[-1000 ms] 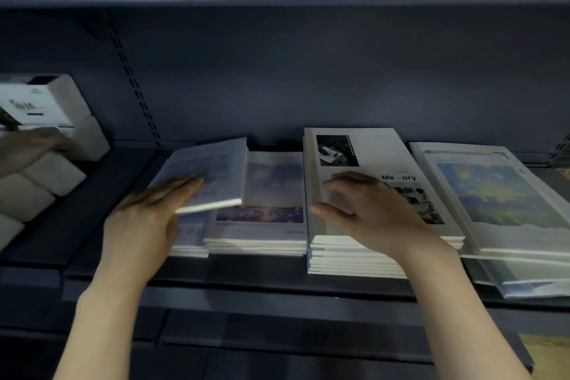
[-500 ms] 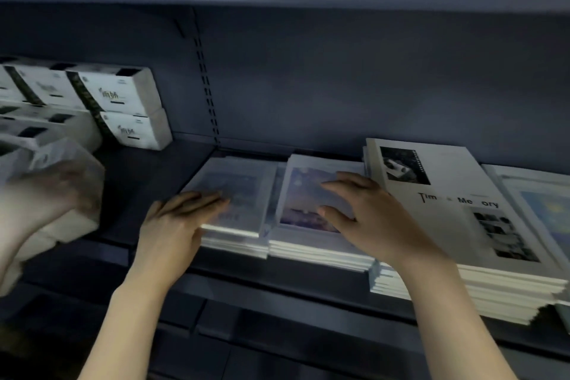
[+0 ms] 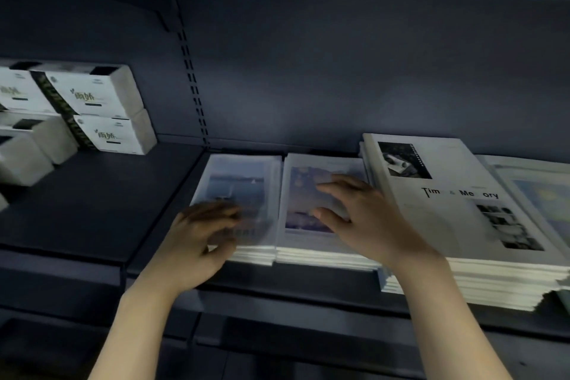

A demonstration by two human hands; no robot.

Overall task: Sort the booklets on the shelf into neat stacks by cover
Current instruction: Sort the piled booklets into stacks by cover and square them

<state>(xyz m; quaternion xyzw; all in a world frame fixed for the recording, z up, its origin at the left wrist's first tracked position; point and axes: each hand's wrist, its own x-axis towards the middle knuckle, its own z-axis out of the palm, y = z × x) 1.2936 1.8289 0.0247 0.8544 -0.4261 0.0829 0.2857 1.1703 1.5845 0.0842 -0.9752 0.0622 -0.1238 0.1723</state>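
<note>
Several stacks of booklets lie side by side on a dark shelf (image 3: 92,213). My left hand (image 3: 197,244) rests on the near left corner of the leftmost stack (image 3: 243,182), whose cover shows a blue lake; its fingers are blurred. My right hand (image 3: 364,219) lies flat with straight fingers on the second stack (image 3: 302,194), which has a purple sky cover. To the right stands a taller stack of white "Time & Memory" booklets (image 3: 456,225). A further stack with a blue and yellow cover (image 3: 543,191) is cut off at the right edge.
White tissue packs (image 3: 101,108) are piled at the back left of the shelf, with more packs (image 3: 24,157) at the left edge. A slotted upright (image 3: 191,77) runs up the back wall. Bare shelf lies between the packs and the booklets.
My left hand has laid the lifted booklet flat on the leftmost stack and slid to its near corner. My right hand moved from the white stack onto the purple one. The view panned left.
</note>
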